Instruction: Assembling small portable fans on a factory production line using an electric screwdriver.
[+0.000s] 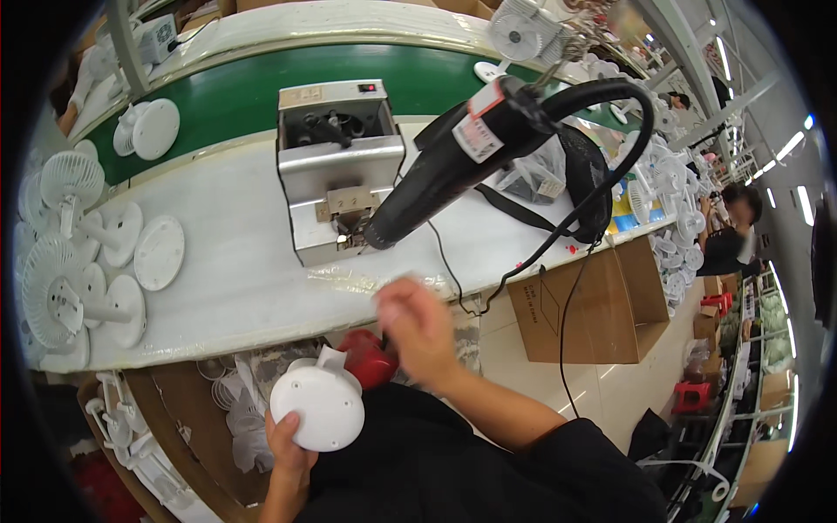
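My left hand (290, 446) grips a white fan base (316, 408) low in front of my body, thumb on its round underside, which has several small holes. A short white stem sticks out behind the disc. My right hand (417, 333) is raised just off the table's front edge, fingers bent and smeared by motion; whether anything is in them is not clear. Beyond it, a black electric screwdriver (462, 157) hangs slanted from a thick black hose. Its lower end is by the front of a metal screw feeder (336, 174) on the white table (227, 305).
White fans (65, 288) crowd the table's left end, near a round white base (159, 253). A green conveyor belt (235, 83) runs behind. Below right stands a cardboard box (584, 305); a red object (370, 357) is near my lap. Another person (732, 231) works far right.
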A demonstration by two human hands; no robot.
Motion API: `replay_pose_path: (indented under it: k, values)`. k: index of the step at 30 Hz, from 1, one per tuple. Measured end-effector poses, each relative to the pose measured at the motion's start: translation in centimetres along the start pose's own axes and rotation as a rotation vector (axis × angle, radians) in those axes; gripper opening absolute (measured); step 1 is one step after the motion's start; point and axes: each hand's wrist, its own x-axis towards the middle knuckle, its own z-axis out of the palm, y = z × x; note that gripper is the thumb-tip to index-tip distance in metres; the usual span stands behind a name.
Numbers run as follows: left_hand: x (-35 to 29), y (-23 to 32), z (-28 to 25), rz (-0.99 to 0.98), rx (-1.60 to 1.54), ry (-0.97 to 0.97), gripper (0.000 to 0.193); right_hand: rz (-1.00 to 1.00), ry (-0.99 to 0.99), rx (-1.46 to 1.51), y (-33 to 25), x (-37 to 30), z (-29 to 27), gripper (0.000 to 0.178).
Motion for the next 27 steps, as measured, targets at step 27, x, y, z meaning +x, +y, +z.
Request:
replay_pose_path:
  k: [27]
  values:
    - [-6.6, -2.1, -0.2, 0.666, 1.407, -0.332, 0.057, 0.481, -1.261, -0.023, 1.0, -0.8, 5.3, 0.023]
